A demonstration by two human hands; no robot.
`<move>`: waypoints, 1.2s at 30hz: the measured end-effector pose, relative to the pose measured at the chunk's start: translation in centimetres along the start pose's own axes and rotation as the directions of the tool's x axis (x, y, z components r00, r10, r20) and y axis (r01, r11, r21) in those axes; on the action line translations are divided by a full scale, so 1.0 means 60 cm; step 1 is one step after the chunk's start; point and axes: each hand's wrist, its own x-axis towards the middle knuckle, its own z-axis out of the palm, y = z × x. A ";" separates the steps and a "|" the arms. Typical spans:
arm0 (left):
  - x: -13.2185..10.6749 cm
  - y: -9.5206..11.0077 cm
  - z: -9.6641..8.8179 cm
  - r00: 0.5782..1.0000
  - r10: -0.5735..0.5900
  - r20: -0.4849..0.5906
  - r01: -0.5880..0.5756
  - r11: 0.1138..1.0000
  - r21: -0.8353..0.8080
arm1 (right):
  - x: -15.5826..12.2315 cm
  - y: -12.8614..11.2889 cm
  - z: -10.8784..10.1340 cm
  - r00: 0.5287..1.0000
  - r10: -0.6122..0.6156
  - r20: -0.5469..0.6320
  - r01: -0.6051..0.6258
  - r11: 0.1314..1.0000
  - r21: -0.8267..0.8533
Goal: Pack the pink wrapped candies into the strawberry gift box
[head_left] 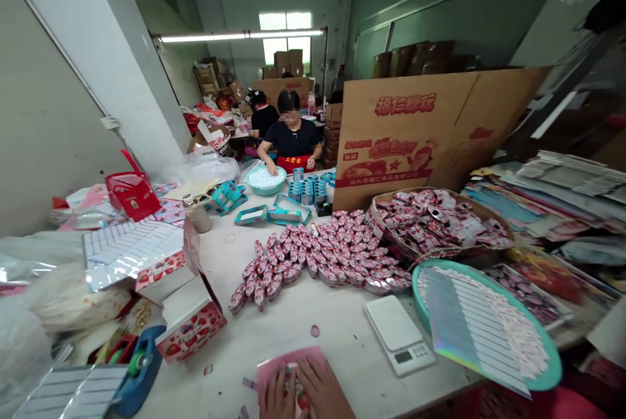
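Note:
At the near edge of the white table, my left hand (pixel 274 396) and my right hand (pixel 320 390) lie side by side on a pink packet (pixel 288 367). Their fingers are stretched flat and press it down, and a small red-patterned item shows between them. A small pink disc (pixel 315 330) lies just beyond the packet. Rows of pink-and-white wrapped sweet tins (pixel 323 256) cover the middle of the table.
A white digital scale (pixel 398 334) and a teal basin (pixel 489 328) with a holographic sticker sheet sit to my right. Strawberry boxes (pixel 188 321) and a blue tape dispenser (pixel 137 370) are left. A large cardboard box (pixel 420 129) stands behind. A person in black (pixel 292 139) works opposite.

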 end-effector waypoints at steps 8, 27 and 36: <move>-0.018 -0.014 -0.158 0.849 -0.032 0.527 0.039 0.999 -0.002 | 0.016 -0.029 -0.123 0.900 0.167 0.402 -0.308 0.897 0.318; -0.037 -0.047 -0.180 0.918 0.232 0.321 -0.167 0.962 -0.218 | -0.042 0.005 -0.148 0.969 -0.031 0.245 -0.029 0.971 0.239; -0.052 -0.058 -0.215 0.979 0.049 0.198 0.020 0.943 -0.331 | -0.050 0.012 -0.176 0.981 -0.023 0.194 -0.042 0.945 0.325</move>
